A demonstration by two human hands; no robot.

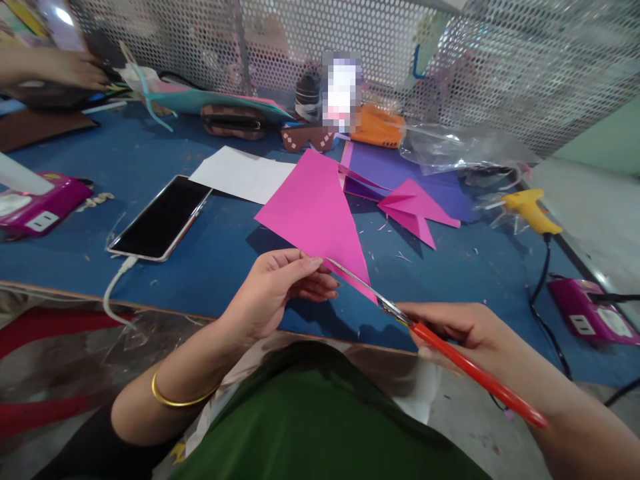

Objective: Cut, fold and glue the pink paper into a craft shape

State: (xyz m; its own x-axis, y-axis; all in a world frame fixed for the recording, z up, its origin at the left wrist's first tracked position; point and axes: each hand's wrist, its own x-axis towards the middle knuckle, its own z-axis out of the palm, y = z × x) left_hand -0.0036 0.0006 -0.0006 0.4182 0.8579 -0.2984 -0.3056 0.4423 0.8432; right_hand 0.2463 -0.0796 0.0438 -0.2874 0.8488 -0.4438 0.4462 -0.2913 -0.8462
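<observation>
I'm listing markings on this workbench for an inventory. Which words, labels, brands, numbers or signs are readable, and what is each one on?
No readable text anywhere.
Bright upright screen at the back: blurred out, unreadable.
Phone lying flat: dark screen, no lettering seen.
Pink sheet and scissors: no writing visible.
Yellow glue gun: no lettering I can make out.

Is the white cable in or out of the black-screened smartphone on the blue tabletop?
In: the white cable meets the near end of the black-screened smartphone with no visible gap. Whether it is charging, I cannot tell.
</observation>
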